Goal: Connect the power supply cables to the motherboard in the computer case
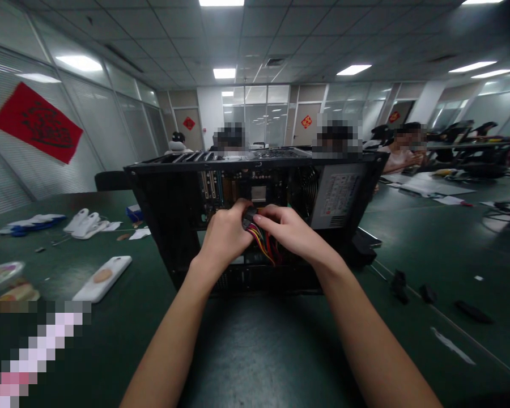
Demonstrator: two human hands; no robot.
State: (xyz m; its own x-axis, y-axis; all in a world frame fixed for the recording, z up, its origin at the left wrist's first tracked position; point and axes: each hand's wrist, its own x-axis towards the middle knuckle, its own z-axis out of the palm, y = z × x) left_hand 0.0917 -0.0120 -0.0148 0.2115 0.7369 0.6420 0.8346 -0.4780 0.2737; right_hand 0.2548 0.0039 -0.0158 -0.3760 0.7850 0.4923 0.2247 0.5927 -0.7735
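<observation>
An open black computer case point(161, 238) stands on the green table in front of me. Both hands reach into its open side. My left hand point(227, 229) is closed around one side of a black power connector point(249, 217), from which red, yellow and black wires point(260, 241) run down. On the connector's other side, my right hand point(287, 229) pinches with the thumb against it. Behind my hands lies the motherboard with a pale square chip point(258, 194). A silver power supply point(336, 195) sits at the right inside the case. Where the connector's far end meets is hidden.
On the green table point(255, 351), a white phone point(103, 279) and a clear food tub point(4, 277) lie to the left. Small black parts point(400, 286) and a paper strip point(453, 345) are on the right. Several people sit beyond the case.
</observation>
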